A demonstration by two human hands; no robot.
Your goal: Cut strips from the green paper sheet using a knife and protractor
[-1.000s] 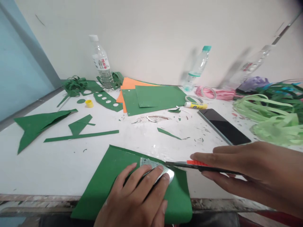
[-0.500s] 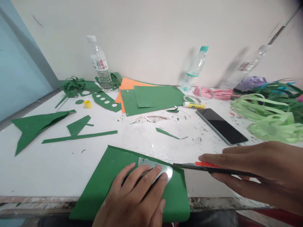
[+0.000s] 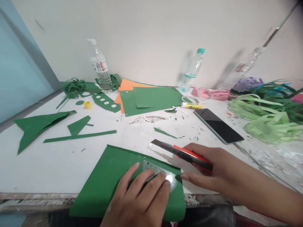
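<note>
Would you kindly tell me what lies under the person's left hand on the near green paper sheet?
Under the left hand lies a clear plastic protractor-like ruler, pressed onto the large green paper sheet. Only its curved far edge shows; the rest is covered by the fingers.

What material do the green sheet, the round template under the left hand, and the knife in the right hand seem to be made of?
Green sheet: probably matte craft paper or thin foam; it lies flat and shows no shine.
Round template: apparently clear plastic, glossy, with printed marks.
Utility knife: a shiny grey blade, likely metal, in a red and dark body, seemingly plastic.
</note>
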